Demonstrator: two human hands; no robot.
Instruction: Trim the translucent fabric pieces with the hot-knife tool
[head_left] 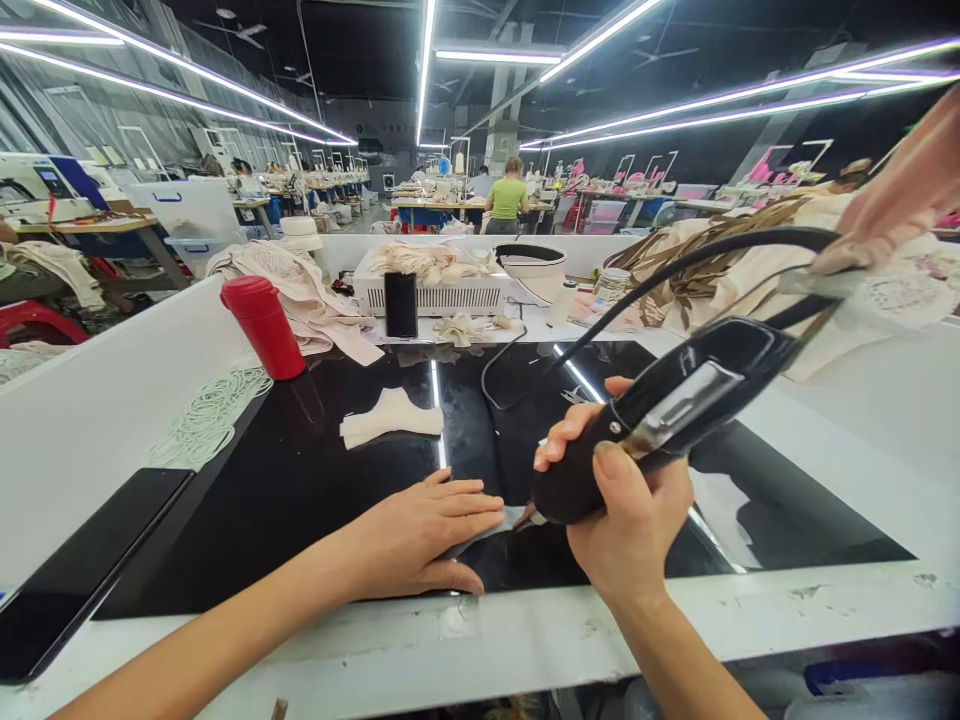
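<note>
You are standing at a glossy black worktable (300, 480) edged in white, looking down at your two bare hands. Your left hand (420, 535) is lying flat, palm down, fingers stretched out together and pointing right, pressing on a dark piece of material (487, 525) near the front edge of the table. Your right hand (626, 505) is gripping the rounded dark end of a black handheld tool (675, 410), fingers wrapped around it and thumb on top. The tool is slanting up and away to the right, its silver panel catching the light, and its lower end is sitting just beside your left fingertips, over the dark material. A black cord (675, 265) is arching from the tool up toward the right.

Further back on the table, a small cream fabric piece (390, 418) is lying well apart from your hands. A red cup (262, 325) is standing upright at the back left, next to a heap of white elastic loops (210, 410). A dark phone (400, 304) is leaning upright against a white box (435, 290). A flat black slab (82, 570) is resting on the white ledge at your left. In the distance, a person in a green top (507, 198) is sitting with their back to you.
</note>
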